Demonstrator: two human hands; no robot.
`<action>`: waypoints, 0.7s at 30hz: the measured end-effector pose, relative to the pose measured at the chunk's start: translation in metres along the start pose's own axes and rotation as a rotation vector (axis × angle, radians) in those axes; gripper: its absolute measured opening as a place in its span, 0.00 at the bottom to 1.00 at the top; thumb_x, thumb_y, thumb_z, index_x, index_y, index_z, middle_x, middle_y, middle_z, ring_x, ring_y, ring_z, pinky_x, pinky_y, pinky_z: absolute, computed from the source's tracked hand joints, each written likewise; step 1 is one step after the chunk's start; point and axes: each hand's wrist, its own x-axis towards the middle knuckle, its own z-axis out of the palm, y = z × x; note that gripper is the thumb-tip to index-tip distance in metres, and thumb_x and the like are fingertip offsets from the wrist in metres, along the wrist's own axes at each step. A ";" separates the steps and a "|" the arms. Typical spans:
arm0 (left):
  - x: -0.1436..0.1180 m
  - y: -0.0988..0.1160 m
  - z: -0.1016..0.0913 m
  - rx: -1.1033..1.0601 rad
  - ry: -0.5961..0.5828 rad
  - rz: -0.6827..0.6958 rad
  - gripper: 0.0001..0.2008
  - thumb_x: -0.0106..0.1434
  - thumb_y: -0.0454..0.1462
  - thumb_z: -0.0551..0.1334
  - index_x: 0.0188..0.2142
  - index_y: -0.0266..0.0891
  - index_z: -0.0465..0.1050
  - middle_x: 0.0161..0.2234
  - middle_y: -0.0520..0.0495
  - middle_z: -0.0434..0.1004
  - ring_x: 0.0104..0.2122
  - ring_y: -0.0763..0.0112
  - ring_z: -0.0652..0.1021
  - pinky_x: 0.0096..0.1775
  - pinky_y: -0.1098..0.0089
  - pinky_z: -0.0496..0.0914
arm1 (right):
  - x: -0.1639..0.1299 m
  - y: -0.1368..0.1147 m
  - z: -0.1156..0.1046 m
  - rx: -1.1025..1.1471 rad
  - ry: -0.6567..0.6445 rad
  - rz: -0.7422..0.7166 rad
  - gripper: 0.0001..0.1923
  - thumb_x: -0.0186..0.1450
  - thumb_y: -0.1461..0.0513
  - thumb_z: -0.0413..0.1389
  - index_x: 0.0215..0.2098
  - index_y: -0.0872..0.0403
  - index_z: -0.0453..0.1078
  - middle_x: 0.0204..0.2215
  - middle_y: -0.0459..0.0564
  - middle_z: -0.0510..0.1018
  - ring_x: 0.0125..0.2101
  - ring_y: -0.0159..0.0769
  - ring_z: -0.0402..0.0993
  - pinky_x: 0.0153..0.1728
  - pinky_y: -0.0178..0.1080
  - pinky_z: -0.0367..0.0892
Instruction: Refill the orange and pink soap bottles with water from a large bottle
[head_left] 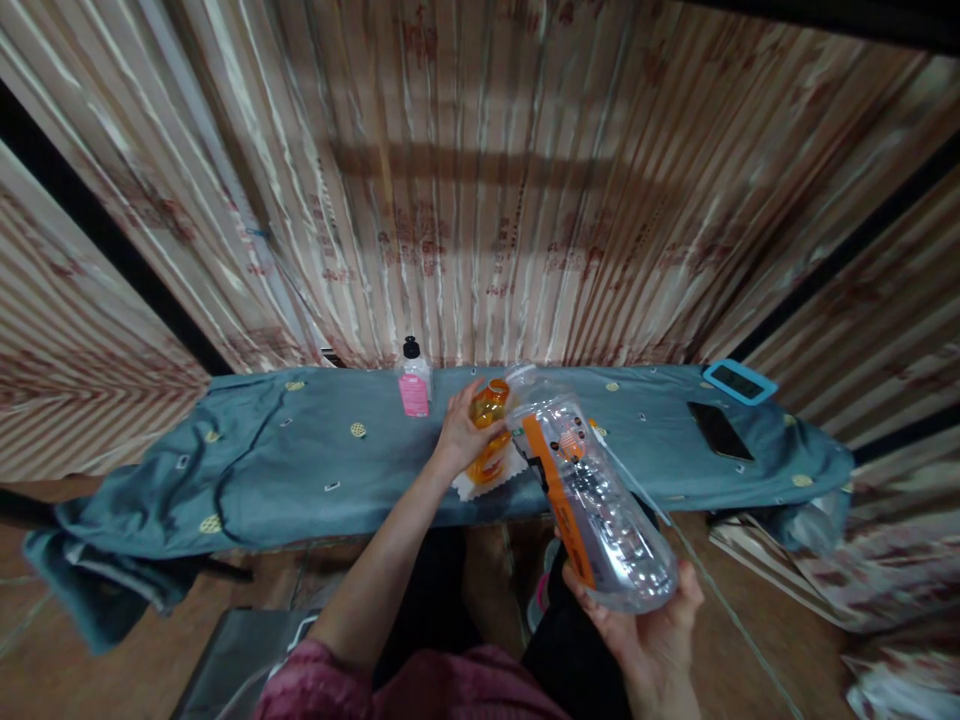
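Observation:
My left hand (461, 430) is wrapped round a small orange bottle (489, 440), uncapped at its top, which stands on a white scalloped cloth or paper (517, 462) near the table's front edge. My right hand (652, 620) grips a large clear plastic bottle (600, 500) from beneath its base. An orange and dark label with a small printed figure runs along its side. It is tilted, its neck pointing up and left, close beside the mouth of the orange bottle. Whether the two mouths touch, I cannot tell.
A teal patterned cloth (300, 450) covers the narrow table. At the back left stands a pink-labelled bottle with a black cap (415, 385). To the right lie a dark phone (720, 431) and a blue-framed device (740, 381). Striped curtains (465, 200) hang behind and at both sides.

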 end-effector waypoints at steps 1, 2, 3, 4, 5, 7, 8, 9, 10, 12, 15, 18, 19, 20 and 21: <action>0.000 -0.001 0.000 -0.004 0.003 0.001 0.34 0.52 0.40 0.75 0.58 0.43 0.70 0.56 0.42 0.77 0.57 0.52 0.74 0.60 0.52 0.68 | 0.000 0.000 -0.002 0.001 0.008 -0.002 0.29 0.47 0.42 0.70 0.43 0.46 0.82 0.42 0.55 0.87 0.33 0.51 0.82 0.24 0.47 0.76; 0.000 -0.001 0.001 -0.007 0.006 -0.001 0.33 0.52 0.41 0.75 0.57 0.43 0.71 0.55 0.42 0.78 0.56 0.52 0.75 0.60 0.52 0.69 | 0.000 -0.001 -0.003 0.001 0.011 -0.005 0.30 0.48 0.41 0.70 0.43 0.46 0.82 0.43 0.56 0.86 0.34 0.51 0.82 0.25 0.47 0.76; 0.000 -0.001 0.001 -0.008 0.010 -0.005 0.32 0.53 0.41 0.75 0.56 0.42 0.72 0.54 0.42 0.78 0.55 0.52 0.76 0.59 0.52 0.69 | 0.000 -0.001 -0.003 -0.001 0.011 -0.014 0.30 0.48 0.41 0.70 0.43 0.46 0.82 0.43 0.56 0.86 0.35 0.51 0.82 0.25 0.46 0.76; 0.000 -0.001 0.002 -0.007 0.014 -0.008 0.31 0.52 0.42 0.76 0.55 0.42 0.73 0.53 0.42 0.79 0.54 0.52 0.76 0.59 0.52 0.70 | -0.001 -0.001 -0.003 -0.006 0.005 -0.023 0.29 0.48 0.41 0.70 0.43 0.46 0.81 0.44 0.57 0.86 0.36 0.52 0.83 0.25 0.46 0.76; 0.000 -0.001 0.002 -0.004 0.017 -0.010 0.31 0.52 0.42 0.76 0.55 0.42 0.73 0.52 0.42 0.79 0.54 0.52 0.77 0.59 0.52 0.70 | -0.001 -0.002 -0.002 -0.012 -0.001 -0.030 0.29 0.48 0.41 0.70 0.43 0.46 0.81 0.43 0.57 0.86 0.36 0.53 0.83 0.25 0.45 0.76; 0.000 0.000 0.003 0.003 0.021 -0.008 0.31 0.51 0.42 0.76 0.54 0.42 0.73 0.52 0.42 0.80 0.54 0.53 0.77 0.59 0.52 0.70 | -0.002 -0.003 -0.001 -0.026 -0.007 -0.041 0.29 0.48 0.41 0.70 0.42 0.45 0.81 0.42 0.56 0.86 0.36 0.52 0.83 0.23 0.44 0.74; 0.000 0.000 0.004 0.005 0.022 -0.005 0.32 0.51 0.41 0.77 0.55 0.42 0.73 0.53 0.42 0.79 0.54 0.53 0.77 0.59 0.52 0.70 | -0.002 -0.003 -0.001 -0.034 -0.006 -0.039 0.29 0.48 0.41 0.70 0.42 0.45 0.81 0.42 0.56 0.86 0.34 0.51 0.83 0.23 0.43 0.74; -0.001 0.000 0.004 0.005 0.023 -0.002 0.32 0.51 0.41 0.77 0.55 0.41 0.73 0.53 0.42 0.79 0.55 0.53 0.77 0.59 0.52 0.70 | -0.002 -0.004 -0.003 -0.042 -0.004 -0.035 0.29 0.47 0.40 0.70 0.41 0.46 0.81 0.41 0.55 0.86 0.33 0.50 0.83 0.22 0.43 0.74; -0.001 0.000 0.004 0.003 0.026 0.002 0.33 0.51 0.41 0.77 0.56 0.41 0.72 0.54 0.41 0.78 0.55 0.53 0.77 0.59 0.52 0.70 | -0.002 -0.004 -0.005 -0.051 -0.001 -0.030 0.29 0.47 0.41 0.70 0.41 0.46 0.81 0.41 0.55 0.86 0.33 0.50 0.82 0.23 0.43 0.74; -0.002 0.000 0.004 -0.004 0.032 0.009 0.35 0.50 0.40 0.77 0.57 0.42 0.71 0.56 0.41 0.77 0.56 0.52 0.76 0.60 0.53 0.70 | 0.000 -0.005 -0.009 -0.072 0.003 -0.019 0.30 0.47 0.41 0.70 0.41 0.48 0.81 0.40 0.56 0.87 0.32 0.50 0.83 0.23 0.44 0.74; -0.003 0.000 0.005 -0.013 0.031 0.018 0.38 0.50 0.38 0.76 0.59 0.43 0.69 0.57 0.42 0.76 0.57 0.53 0.76 0.60 0.53 0.70 | 0.000 -0.005 -0.015 -0.099 0.013 -0.001 0.29 0.47 0.41 0.70 0.40 0.47 0.81 0.38 0.56 0.87 0.33 0.52 0.84 0.23 0.46 0.75; -0.004 0.002 0.006 -0.011 0.022 0.034 0.37 0.51 0.37 0.75 0.59 0.43 0.68 0.56 0.43 0.77 0.57 0.54 0.76 0.60 0.53 0.69 | -0.002 -0.005 -0.014 -0.116 0.020 0.022 0.30 0.47 0.41 0.70 0.42 0.46 0.81 0.38 0.56 0.87 0.32 0.52 0.84 0.22 0.43 0.75; -0.004 0.003 0.007 -0.007 0.020 0.039 0.36 0.52 0.37 0.75 0.59 0.43 0.68 0.56 0.43 0.77 0.57 0.54 0.76 0.60 0.53 0.69 | -0.002 -0.005 -0.013 -0.119 0.024 0.025 0.30 0.48 0.41 0.70 0.44 0.45 0.80 0.39 0.56 0.87 0.32 0.51 0.84 0.22 0.42 0.74; -0.004 0.004 0.007 -0.003 0.020 0.041 0.35 0.52 0.37 0.74 0.59 0.43 0.68 0.55 0.43 0.77 0.56 0.55 0.76 0.59 0.54 0.70 | -0.002 -0.005 -0.012 -0.121 0.028 0.029 0.30 0.48 0.41 0.70 0.44 0.45 0.80 0.39 0.56 0.87 0.32 0.50 0.85 0.22 0.40 0.74; -0.004 0.005 0.008 0.001 0.021 0.040 0.34 0.53 0.37 0.74 0.59 0.42 0.68 0.55 0.42 0.78 0.56 0.55 0.76 0.59 0.54 0.70 | -0.002 -0.006 -0.012 -0.123 0.031 0.032 0.30 0.48 0.41 0.70 0.44 0.45 0.80 0.40 0.56 0.87 0.33 0.49 0.85 0.23 0.40 0.74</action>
